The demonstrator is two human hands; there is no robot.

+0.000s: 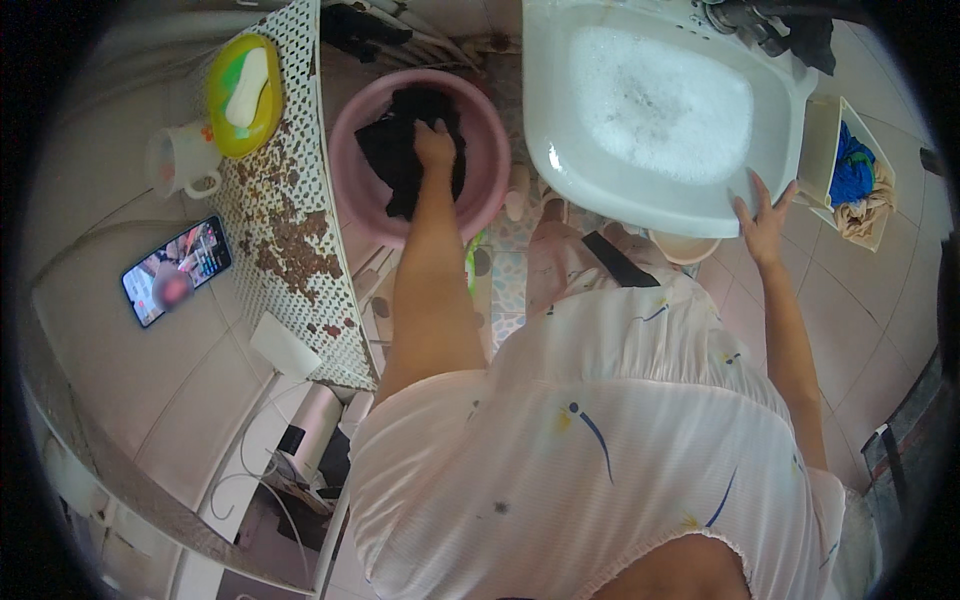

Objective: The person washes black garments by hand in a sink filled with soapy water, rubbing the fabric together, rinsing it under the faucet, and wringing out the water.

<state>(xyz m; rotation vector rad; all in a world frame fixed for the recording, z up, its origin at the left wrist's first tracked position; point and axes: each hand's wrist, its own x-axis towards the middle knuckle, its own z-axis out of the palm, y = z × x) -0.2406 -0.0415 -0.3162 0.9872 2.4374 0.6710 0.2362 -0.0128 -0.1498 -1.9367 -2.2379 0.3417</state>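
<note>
Inside a round pink plastic basin [487,180] at the left lies a bundle of black cloth [390,154]. My left hand [435,146] reaches down onto the cloth, its fingers partly buried; whether they grip a fold is hard to see. My right hand [765,214] rests with spread fingers on the outer front rim of a white washbasin [637,206]. White suds [660,105] cover the water in the washbasin, with a greyish patch near the middle.
On a rusty perforated metal shelf [292,225] sit a yellow soap dish [277,97] with a white bar and a patterned mug [176,161]. A smartphone [178,270] lies left of it. A bin [817,150] with blue and beige cloth hangs right of the washbasin; a small beige bowl [682,247] is below.
</note>
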